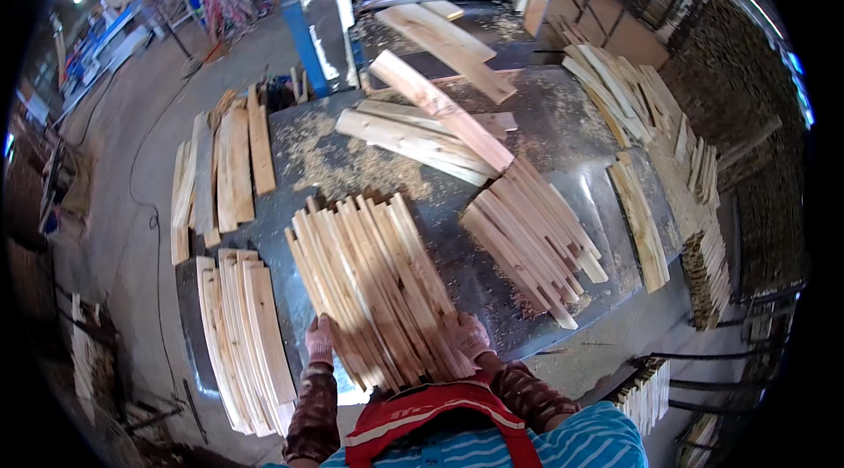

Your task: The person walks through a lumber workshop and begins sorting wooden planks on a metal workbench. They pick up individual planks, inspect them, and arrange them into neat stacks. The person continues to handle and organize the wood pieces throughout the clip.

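Note:
A wide row of pale wooden slats [369,283] lies side by side on the metal table, right in front of my body. My left hand [320,339], in a light work glove, grips the row's left edge near its close end. On the opposite edge my gloved right hand [471,336] clasps the slats, so the row is held between both hands. The fingers are partly hidden against the wood. To the right rests a second group of reddish slats [532,235]. Left of my left hand stands a stack of longer boards [242,336].
Beyond the table is a blue-framed machine [312,37] with a roller. Loose boards [444,112] lie crossed before it, among sawdust [338,156]. More boards [233,165] line the far left edge. A single board [639,222] and a wood pile [615,94] are at the right.

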### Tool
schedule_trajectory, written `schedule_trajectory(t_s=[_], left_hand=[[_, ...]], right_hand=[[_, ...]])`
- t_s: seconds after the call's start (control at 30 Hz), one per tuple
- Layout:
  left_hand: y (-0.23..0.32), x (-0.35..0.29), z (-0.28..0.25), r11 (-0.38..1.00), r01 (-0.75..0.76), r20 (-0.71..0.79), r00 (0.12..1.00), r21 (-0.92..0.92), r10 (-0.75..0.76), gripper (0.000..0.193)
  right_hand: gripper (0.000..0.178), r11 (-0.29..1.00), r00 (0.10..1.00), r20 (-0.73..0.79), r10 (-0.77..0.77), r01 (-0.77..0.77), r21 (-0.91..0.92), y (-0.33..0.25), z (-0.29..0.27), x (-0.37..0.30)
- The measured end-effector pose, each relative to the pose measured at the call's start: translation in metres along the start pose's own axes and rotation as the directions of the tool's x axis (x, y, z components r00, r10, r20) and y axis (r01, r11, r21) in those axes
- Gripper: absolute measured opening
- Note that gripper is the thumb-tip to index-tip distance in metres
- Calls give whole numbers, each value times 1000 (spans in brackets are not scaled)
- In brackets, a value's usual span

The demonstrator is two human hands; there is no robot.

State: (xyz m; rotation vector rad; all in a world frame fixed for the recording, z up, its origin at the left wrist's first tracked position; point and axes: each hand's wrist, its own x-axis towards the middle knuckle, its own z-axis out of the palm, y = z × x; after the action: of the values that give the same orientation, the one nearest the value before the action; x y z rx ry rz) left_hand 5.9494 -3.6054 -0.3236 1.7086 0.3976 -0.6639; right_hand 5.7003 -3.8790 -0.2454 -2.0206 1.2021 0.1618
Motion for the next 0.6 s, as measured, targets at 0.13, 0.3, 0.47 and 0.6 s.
schedule_trajectory(t_s=[0.13,0.3,0.47,0.6], left_hand=[[2,-16,20,994,-74,-99,993,-77,67,46],[25,-42,22,986,-86,-218,969,141,116,50],[52,-61,56,696,-145,-360,771,703,524,59],[81,-51,87,818,-485,-226,798,308,558,54]], right_hand=[[43,929,920,138,-366,351,118,49,-9,40],[61,970,940,-239,-244,238,-56,-45,-119,131],[87,794,866,-254,-432,232,-562,-88,-211,275],[79,631,855,-83,-512,308,-712,-85,-213,372]])
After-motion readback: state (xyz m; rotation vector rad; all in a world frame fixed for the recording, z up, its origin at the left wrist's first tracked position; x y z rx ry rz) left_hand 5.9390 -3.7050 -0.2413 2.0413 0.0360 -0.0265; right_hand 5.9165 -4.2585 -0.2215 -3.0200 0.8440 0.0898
